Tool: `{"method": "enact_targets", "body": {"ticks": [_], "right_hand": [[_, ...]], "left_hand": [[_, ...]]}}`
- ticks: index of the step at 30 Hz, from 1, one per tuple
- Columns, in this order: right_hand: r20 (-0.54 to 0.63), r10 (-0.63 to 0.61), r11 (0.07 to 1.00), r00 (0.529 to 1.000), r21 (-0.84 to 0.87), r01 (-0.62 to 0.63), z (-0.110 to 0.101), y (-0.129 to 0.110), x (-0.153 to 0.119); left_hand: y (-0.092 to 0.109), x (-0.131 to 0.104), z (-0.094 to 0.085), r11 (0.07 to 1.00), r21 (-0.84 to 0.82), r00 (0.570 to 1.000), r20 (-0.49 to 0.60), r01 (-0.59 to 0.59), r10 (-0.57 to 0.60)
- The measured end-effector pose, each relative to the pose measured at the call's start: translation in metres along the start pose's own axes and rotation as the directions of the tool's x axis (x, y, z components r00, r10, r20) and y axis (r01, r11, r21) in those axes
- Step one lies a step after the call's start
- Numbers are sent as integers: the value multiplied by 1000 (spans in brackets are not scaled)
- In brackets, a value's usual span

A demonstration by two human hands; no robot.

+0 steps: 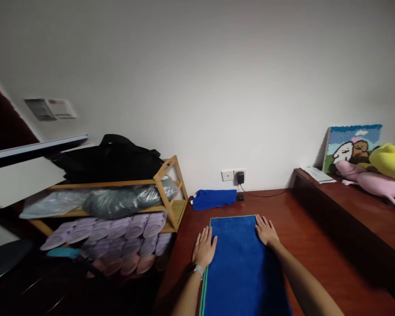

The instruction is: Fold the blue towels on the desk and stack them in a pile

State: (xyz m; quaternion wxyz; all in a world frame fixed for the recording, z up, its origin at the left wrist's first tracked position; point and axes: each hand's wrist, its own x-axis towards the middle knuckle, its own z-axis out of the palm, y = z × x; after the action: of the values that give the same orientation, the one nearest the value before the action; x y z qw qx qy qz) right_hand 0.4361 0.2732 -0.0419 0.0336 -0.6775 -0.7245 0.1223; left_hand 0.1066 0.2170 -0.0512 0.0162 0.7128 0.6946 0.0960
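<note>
A blue towel (238,267) with green edging lies flat on the reddish-brown wooden table (303,237), its near end running out of view. The left side shows doubled green edges, so it looks folded lengthwise. My left hand (204,248) rests flat over the towel's left edge, fingers stretched out and pointing away from me; a watch is on that wrist. Near the far right corner my right hand (266,230) lies palm down with fingers extended, touching the towel's right edge. Neither hand grips anything. Farther back sits another folded blue cloth (214,199) by the wall.
A wall socket with a black plug (240,177) trails a cable across the table's back. At left stands a wooden rack (171,193) with a black bag (112,160) and several lilac slippers (136,224). Plush toys (375,180) and a picture (352,145) occupy the raised surface at right.
</note>
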Motion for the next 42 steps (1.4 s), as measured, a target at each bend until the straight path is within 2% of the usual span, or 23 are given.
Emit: {"method": "enact_targets", "body": {"ticks": [3, 7, 11, 16, 18, 20, 22, 23, 25, 27, 28, 29, 31, 36, 38, 40, 42], "right_hand": [[-28, 3, 1000, 1000, -3, -3, -3, -3, -16], [-119, 15, 999, 993, 34, -11, 8, -3, -59], [-48, 26, 998, 999, 56, -24, 20, -4, -92], [-42, 22, 997, 999, 70, -19, 17, -10, -100], [-45, 15, 996, 999, 84, -12, 14, -12, -99], [-53, 14, 996, 998, 93, -9, 12, -13, -100], [-57, 11, 996, 998, 93, -6, 11, -13, -100], [-54, 11, 996, 998, 89, -6, 11, -13, -101], [-40, -4, 997, 999, 72, 7, 11, -12, -102], [-31, -24, 998, 999, 54, 25, 11, -10, -102], [-32, -28, 998, 999, 52, 30, 12, -10, -102], [-36, -26, 998, 999, 53, 28, 13, -10, -101], [-50, -4, 998, 999, 64, 7, 16, -9, -100], [-71, 13, 997, 997, 82, -7, 21, -9, -97], [-65, 16, 997, 998, 71, -12, 22, -9, -98], [-56, 21, 998, 998, 52, -18, 22, -9, -99], [-48, 28, 999, 998, 35, -27, 20, -9, -100]], "left_hand": [[-1, 0, -4, 1000, -3, 1000, 10, -1, 1], [1, 2, -5, 1000, -16, 1000, 27, 4, -3], [2, 5, -4, 1000, -28, 999, 46, 8, -6], [-3, 11, -17, 999, -24, 996, 91, 28, -26], [6, 11, -26, 999, -15, 996, 72, 50, -49], [32, 4, -30, 999, -5, 999, 20, 48, -47], [73, -10, -24, 999, -9, 999, -25, -38, 38], [97, -20, -18, 992, -17, 992, -33, -121, 121], [143, -41, 1, 930, -87, 934, -37, -358, 356], [174, -59, 18, 901, -142, 911, -21, -411, 412], [180, -66, 25, 903, -153, 915, -11, -401, 404], [179, -72, 29, 913, -152, 924, 0, -378, 382], [159, -79, 29, 942, -117, 947, 21, -316, 320], [54, -100, 4, 996, -8, 994, 56, -91, 92], [22, -112, -7, 999, -11, 996, 70, -51, 51], [8, -123, -14, 998, -20, 995, 80, -53, 54], [9, -131, -20, 998, -23, 995, 78, -58, 60]]}}
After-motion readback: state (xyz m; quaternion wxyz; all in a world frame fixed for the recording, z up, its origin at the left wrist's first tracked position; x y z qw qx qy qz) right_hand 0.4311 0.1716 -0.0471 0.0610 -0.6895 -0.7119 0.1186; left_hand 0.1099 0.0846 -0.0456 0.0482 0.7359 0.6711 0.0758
